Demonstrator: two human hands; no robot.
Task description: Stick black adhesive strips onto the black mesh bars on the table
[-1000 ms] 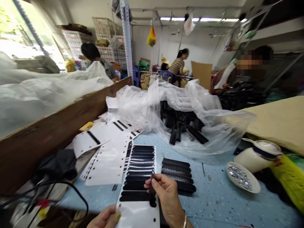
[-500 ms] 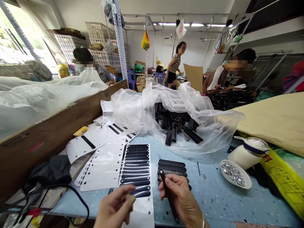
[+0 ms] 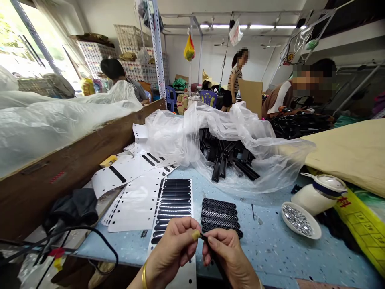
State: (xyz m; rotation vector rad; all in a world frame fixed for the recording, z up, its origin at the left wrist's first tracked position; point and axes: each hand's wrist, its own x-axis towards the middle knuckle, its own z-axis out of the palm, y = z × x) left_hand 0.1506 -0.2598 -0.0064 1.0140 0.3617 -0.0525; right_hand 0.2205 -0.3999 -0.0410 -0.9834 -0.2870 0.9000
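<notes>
One black strip point(image 3: 219, 263) is being held by the blue table point(image 3: 264, 253), the left hand point(image 3: 173, 249) pinching its tip and the right hand point(image 3: 232, 253) clasping it lower, while many others are remaining on the white sheet point(image 3: 184, 277).

A workshop is indicated by stacked crates point(image 3: 96, 55) and black strips point(image 3: 223, 159) heaped toward the far edge of the worktable point(image 3: 261, 259).

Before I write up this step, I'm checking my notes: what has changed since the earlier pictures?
The left hand has let go of the sheet and moved up and right to the strip's upper end. The right hand, still holding the strip, has carried it rightward off the sheet. Behind, the person in stripes went from leaning to standing. Patterned strips, bag and dish stayed put.
</notes>
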